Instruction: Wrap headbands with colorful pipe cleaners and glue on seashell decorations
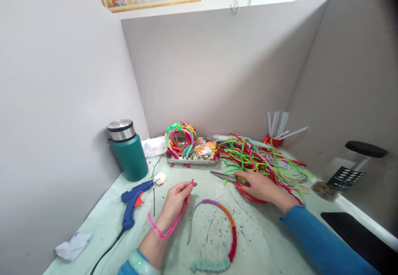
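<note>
My left hand (175,202) is closed in a pinch around a bright pink pipe cleaner (169,233). A short end pokes out above the fingertips, and the long end curls back under the wrist. My right hand (261,187) rests over the red handles of a pair of scissors (224,176), fingers curled on them. The scissors lie on the table, blades pointing left. Between my hands lies a thin headband (233,233), wrapped in purple, orange, red and fluffy mint sections. One end of it is bare grey.
Left stand a blue glue gun (132,204) and a green bottle (129,155). A metal tray (192,162) at the back holds shells and finished colourful headbands (180,140). Many loose pipe cleaners (258,155) pile up behind my right hand. A lidded jar (346,173) stands right.
</note>
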`<state>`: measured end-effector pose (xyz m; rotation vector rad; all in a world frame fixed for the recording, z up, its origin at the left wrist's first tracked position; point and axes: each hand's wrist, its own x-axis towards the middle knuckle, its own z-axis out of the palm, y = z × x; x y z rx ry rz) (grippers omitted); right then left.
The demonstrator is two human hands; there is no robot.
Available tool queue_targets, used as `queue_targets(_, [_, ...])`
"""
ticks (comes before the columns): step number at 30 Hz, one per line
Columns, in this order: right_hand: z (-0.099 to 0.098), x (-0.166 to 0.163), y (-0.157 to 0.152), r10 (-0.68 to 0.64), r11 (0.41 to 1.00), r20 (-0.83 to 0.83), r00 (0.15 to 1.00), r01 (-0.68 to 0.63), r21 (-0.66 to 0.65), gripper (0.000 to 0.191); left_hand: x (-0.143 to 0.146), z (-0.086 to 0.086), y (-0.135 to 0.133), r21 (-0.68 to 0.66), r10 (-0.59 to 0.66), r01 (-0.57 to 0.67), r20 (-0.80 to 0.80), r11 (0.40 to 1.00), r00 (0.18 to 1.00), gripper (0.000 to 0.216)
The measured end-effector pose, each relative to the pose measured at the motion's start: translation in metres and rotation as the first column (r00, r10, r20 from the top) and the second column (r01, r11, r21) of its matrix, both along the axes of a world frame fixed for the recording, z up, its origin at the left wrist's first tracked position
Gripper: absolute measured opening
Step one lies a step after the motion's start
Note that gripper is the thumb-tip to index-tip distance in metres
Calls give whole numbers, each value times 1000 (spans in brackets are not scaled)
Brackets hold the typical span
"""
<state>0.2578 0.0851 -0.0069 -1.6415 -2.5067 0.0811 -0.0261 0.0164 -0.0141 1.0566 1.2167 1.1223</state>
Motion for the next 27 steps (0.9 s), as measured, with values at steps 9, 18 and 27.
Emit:
queue_targets(9, [42, -12, -21, -188, 949, -49, 981, 194, 249, 26, 4, 11, -6, 29, -61, 59, 44, 998, 997, 55])
queue_targets(18, [24, -122, -48, 154, 954, -854, 498, -301, -3, 16, 12, 15, -10, 53, -148, 149, -13, 987, 989, 53])
queue_targets(27, [4, -120, -41, -89, 940, -950, 298, -290, -179, 10, 20, 8, -6, 13, -124, 127, -120, 992, 985, 50])
